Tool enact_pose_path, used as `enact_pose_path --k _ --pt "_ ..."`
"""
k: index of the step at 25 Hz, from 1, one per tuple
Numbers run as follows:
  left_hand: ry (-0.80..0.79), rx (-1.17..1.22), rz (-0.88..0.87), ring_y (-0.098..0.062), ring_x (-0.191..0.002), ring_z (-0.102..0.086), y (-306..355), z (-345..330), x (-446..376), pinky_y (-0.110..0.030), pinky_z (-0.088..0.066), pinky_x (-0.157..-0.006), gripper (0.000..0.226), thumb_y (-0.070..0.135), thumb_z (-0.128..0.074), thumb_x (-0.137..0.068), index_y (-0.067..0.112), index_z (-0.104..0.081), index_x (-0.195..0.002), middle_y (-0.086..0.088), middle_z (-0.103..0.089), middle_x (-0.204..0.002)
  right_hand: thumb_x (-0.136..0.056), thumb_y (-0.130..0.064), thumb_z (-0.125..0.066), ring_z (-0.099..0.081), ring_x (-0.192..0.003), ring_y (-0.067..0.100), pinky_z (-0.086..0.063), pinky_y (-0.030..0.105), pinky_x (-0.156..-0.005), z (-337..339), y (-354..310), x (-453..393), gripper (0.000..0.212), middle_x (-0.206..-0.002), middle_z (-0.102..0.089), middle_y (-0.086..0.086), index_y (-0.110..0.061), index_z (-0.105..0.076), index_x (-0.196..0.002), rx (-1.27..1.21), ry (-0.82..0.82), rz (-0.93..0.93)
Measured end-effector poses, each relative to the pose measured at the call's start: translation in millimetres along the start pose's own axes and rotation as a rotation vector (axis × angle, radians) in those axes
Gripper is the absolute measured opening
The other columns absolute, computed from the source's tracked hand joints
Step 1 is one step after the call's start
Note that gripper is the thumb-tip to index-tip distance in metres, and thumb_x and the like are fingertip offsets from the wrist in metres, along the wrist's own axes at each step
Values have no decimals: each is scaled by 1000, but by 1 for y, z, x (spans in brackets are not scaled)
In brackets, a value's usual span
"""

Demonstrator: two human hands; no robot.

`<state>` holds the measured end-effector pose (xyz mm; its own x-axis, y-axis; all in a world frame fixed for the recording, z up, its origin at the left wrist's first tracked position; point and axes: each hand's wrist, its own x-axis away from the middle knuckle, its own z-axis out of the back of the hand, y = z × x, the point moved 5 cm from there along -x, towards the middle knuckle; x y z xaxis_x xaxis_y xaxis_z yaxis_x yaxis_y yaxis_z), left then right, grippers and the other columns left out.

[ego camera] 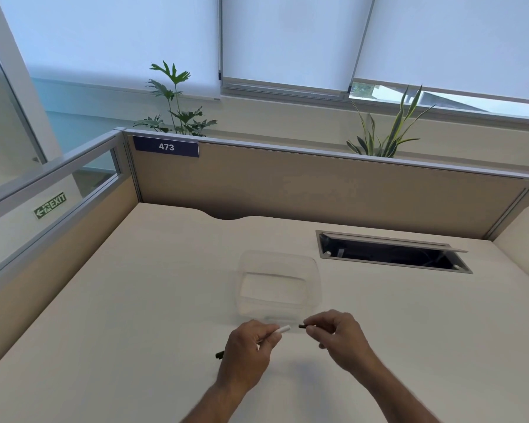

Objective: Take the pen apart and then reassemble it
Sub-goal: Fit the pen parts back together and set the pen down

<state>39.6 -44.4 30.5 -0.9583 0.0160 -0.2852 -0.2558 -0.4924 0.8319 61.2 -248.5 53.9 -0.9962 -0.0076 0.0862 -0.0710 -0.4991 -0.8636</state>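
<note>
My left hand (248, 346) grips a pen barrel (283, 329). Its white end sticks out to the right of my fingers, and its black end (220, 355) pokes out to the left below the hand. My right hand (339, 334) pinches a small black pen piece (303, 326) between thumb and forefinger. The black piece points at the white end, with a small gap between them. Both hands hover just above the desk, in front of a clear plastic container.
A clear plastic container (278, 285) stands on the cream desk (135, 331) just beyond my hands. An open cable hatch (391, 251) is at the back right. Beige partition walls (318, 190) enclose the desk at the back and left.
</note>
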Motion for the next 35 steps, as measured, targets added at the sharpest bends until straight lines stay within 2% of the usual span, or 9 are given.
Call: enact_pose_path --k 3,7,13,16,20,24,27,32,35 --pt "7 -51 -42 -6 -73 -59 2 0 -1 -29 -51 -67 20 37 -65 -84 42 -67 -103 13 -66 -73 -81 -1 -75 -64 -64 11 -58 29 -59 -2 -10 0 18 -85 -69 5 -19 -79 -83 -48 26 86" --pt "15 -49 -59 -7 -75 -59 5 -2 0 -31 -51 -69 18 37 -64 -83 36 -71 -99 12 -67 -74 -80 -2 -76 -63 -66 8 -57 31 -62 -7 -13 3 19 -84 -67 3 -21 -78 -82 -28 10 142" --pt "17 -46 -81 -8 -73 -58 6 -1 2 -30 -50 -67 21 36 -64 -83 38 -66 -104 10 -67 -73 -80 -6 -77 -63 -71 13 -57 37 -67 -7 -11 2 23 -82 -67 -2 -29 -78 -82 39 -10 180" --pt "6 -37 -72 -9 -74 -59 5 -3 2 -31 -51 -68 21 35 -65 -83 36 -68 -103 9 -68 -74 -79 -6 -78 -63 -72 13 -56 34 -67 -8 -13 2 23 -81 -67 -1 -29 -78 -82 58 -25 200" --pt "-25 -44 -82 -8 -76 -60 2 -7 2 -32 -52 -69 18 34 -66 -84 32 -72 -101 10 -69 -77 -76 -8 -82 -63 -72 8 -47 18 -62 -10 -16 2 19 -77 -68 -2 -26 -79 -82 76 -61 209" --pt "-56 -85 -141 -7 -78 -59 6 -9 3 -25 -50 -70 18 33 -67 -87 28 -74 -103 11 -69 -80 -72 -9 -85 -68 -71 15 -55 22 -64 -15 -17 5 25 -74 -73 1 -21 -76 -91 22 -131 178" --pt "-61 -100 -148 -8 -77 -58 7 -6 3 -26 -49 -69 19 35 -64 -87 29 -74 -103 9 -69 -80 -72 -3 -84 -72 -75 18 -59 25 -71 -14 -12 7 34 -82 -75 8 -19 -74 -100 -98 -167 147" --pt "-139 -136 -139 -11 -74 -56 4 -7 1 -30 -47 -69 22 40 -55 -90 30 -72 -101 5 -68 -76 -77 8 -77 -70 -65 23 -58 30 -66 -15 0 7 21 -75 -76 16 -10 -77 -88 -223 -144 108" --pt "-211 -134 -135 -13 -68 -55 5 -9 -1 -37 -47 -66 21 35 -53 -92 23 -70 -91 2 -67 -72 -78 7 -76 -70 -62 23 -58 29 -63 -18 2 8 17 -72 -76 16 -8 -77 -86 -235 -130 112"
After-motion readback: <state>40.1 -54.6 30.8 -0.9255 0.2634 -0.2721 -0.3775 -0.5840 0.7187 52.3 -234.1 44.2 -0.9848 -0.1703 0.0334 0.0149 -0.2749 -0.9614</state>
